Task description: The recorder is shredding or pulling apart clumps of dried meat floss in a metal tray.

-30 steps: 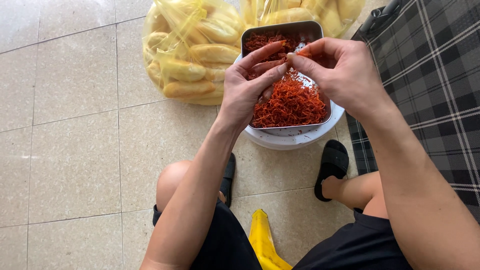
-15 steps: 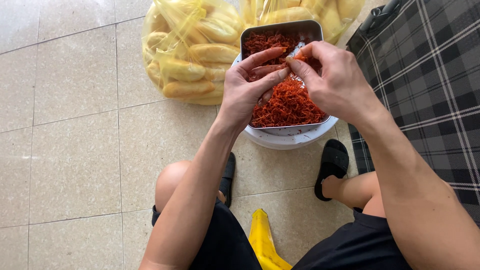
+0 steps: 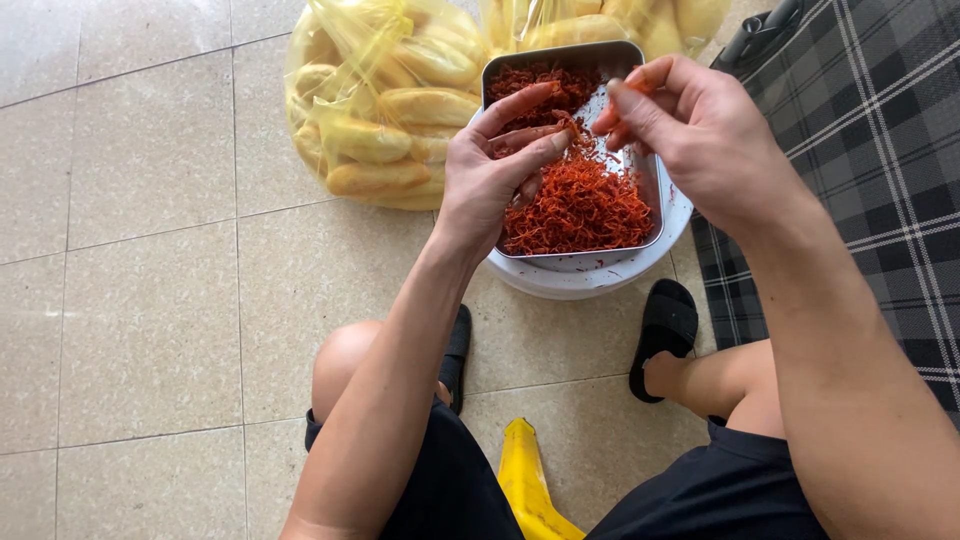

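At the far left lies bare tiled floor (image 3: pixel 130 250), and next comes a yellow plastic bag (image 3: pixel 375 110) of pale bread rolls, touching the left side of a white bowl (image 3: pixel 590 275). On that bowl sits a steel tray (image 3: pixel 560 55), its long axis running straight away from the person, filled with red-orange shreds (image 3: pixel 585 205) that pile deepest at the near end. The left hand (image 3: pixel 490 175) hovers over the tray's left half, palm down, fingers partly curled with a few strands caught between the thumb and the first 2 fingers, so it is closed loosely on shreds rather than flat. The heap lies just right of and below this hand, touching its fingertips. The right hand (image 3: pixel 700 130) is over the tray's far right edge, thumb and forefinger pinched together on a small tuft, the other fingers folded; the heap lies down and to its left, a little further off. Both hands are near, but the left is closer. At the right hangs a dark checked cloth (image 3: pixel 870 170).
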